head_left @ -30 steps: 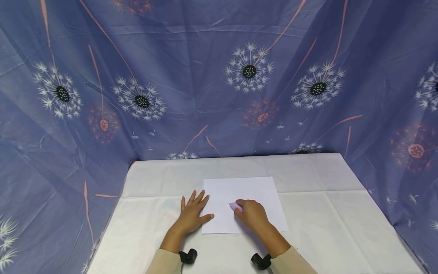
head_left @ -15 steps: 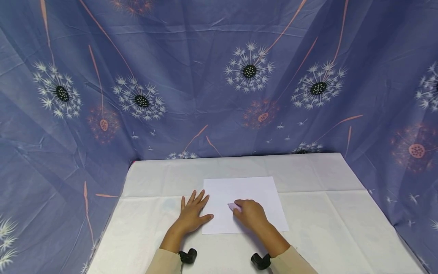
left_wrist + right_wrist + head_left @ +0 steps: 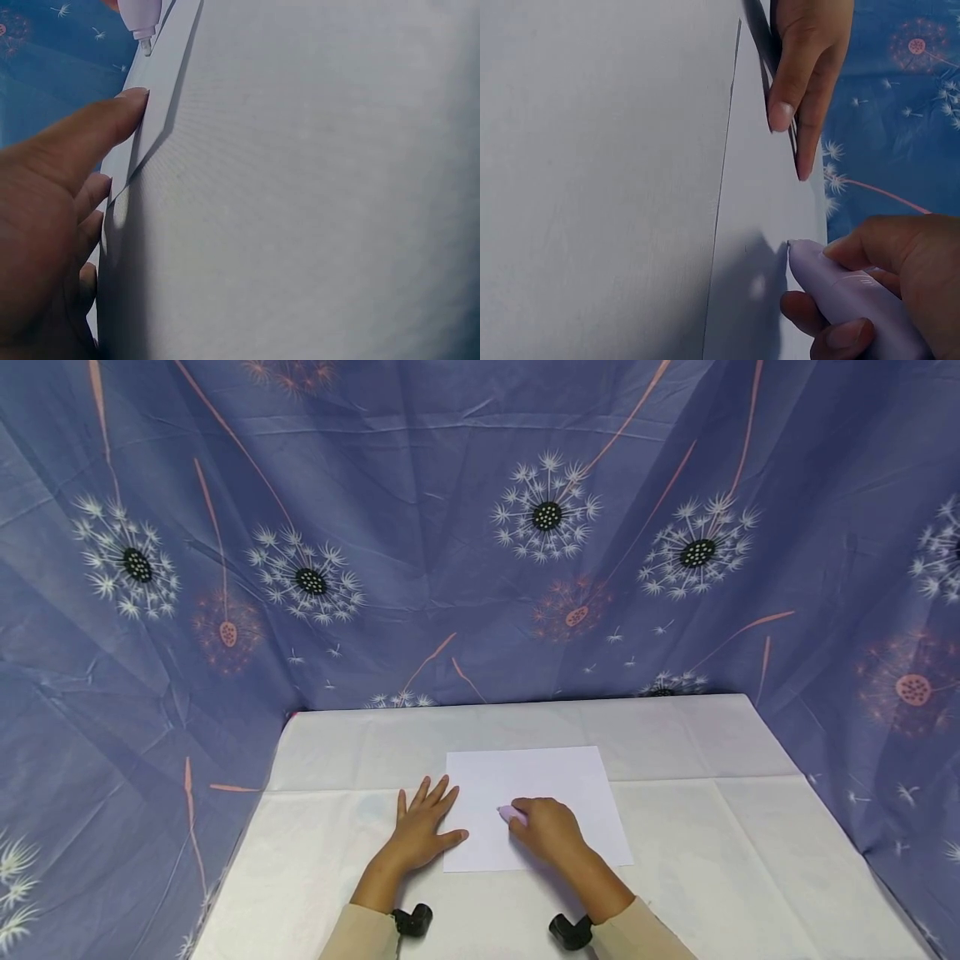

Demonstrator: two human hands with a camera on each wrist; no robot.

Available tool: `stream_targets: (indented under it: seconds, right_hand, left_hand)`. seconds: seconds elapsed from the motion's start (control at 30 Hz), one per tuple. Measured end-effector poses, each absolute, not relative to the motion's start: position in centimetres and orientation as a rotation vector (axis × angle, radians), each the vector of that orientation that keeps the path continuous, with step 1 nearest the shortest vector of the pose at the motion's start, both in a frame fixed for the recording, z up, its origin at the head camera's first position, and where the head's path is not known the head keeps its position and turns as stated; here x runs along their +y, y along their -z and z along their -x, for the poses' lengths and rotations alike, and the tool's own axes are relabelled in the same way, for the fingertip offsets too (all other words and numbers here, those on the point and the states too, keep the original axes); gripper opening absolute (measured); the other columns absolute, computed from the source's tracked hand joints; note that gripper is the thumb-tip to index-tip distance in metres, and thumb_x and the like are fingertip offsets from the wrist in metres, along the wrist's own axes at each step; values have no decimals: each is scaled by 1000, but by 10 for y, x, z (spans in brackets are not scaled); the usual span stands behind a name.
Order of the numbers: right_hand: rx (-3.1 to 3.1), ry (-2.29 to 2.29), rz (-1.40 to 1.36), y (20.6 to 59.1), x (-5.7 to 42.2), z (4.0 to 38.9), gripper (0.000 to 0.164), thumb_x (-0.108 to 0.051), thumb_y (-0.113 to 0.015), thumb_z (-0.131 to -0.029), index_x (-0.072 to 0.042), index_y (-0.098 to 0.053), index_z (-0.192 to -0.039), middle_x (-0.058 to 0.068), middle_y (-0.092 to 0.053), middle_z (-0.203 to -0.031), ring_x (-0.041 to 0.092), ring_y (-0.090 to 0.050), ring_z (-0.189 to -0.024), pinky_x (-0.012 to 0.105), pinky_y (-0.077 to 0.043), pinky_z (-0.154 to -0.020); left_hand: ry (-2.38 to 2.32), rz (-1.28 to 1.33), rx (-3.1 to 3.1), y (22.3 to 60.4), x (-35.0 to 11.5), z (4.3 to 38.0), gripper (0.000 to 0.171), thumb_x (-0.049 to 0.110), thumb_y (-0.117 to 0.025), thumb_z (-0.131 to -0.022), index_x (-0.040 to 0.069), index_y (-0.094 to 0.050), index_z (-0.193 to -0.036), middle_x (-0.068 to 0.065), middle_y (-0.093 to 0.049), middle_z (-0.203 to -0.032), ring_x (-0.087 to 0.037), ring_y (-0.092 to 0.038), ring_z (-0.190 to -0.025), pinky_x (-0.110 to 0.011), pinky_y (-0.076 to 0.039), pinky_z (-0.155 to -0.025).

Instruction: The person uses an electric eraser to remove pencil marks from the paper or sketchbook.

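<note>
A sheet of white paper lies on the white-covered table. My left hand rests with spread fingers at the paper's left edge, thumb and fingertips on it. With my right hand I grip a plump lilac pen around its body, thumb on one side and curled fingers on the other. In the left wrist view, the lilac pen shows a stepped nozzle and a narrow tip. That tip points left, right at the paper near its middle. The right hand hides part of the pen's rear.
White cloth with fold creases covers the table. A blue curtain printed with dandelions hangs behind the table and along both sides. Black wrist-worn devices sit at both sleeves.
My right hand has slid slightly left with the pen, its tip staying at the paper. My left hand and the sheet have hardly moved.
</note>
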State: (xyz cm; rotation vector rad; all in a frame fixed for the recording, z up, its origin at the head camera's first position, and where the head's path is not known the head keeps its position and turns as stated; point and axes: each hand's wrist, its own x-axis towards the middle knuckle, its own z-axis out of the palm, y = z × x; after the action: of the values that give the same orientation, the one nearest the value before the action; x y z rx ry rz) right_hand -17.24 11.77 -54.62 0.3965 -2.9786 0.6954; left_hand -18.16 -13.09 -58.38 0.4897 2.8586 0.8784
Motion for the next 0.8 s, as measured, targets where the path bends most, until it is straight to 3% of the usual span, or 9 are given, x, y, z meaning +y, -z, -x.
stream_targets:
  seconds: [0.27, 0.8]
  right_hand:
    - [-2955, -648, -375, 547, 117, 172, 23, -20, -74, -88, -10, -78, -108, 9, -79, -94, 33, -75, -88, 46, -58, -72]
    - [-2990, -681, -397, 546, 112, 170, 26, -20, -73, -88, -9, -77, -112, 11, -79, -100, 33, -75, -93, 47, -59, -78]
  left_hand:
    - [-877, -499, 2857, 583, -131, 181, 76, 46, -70, -92, 13, -44, -154, -10, -29, -167, -41, -13, -157, -73, 4, -120]
    - [-853, -502, 2870, 584, -130, 182, 76, 47, -71, -91, 12, -44, -154, -10, -29, -167, -42, -14, -157, -74, 2, -119]
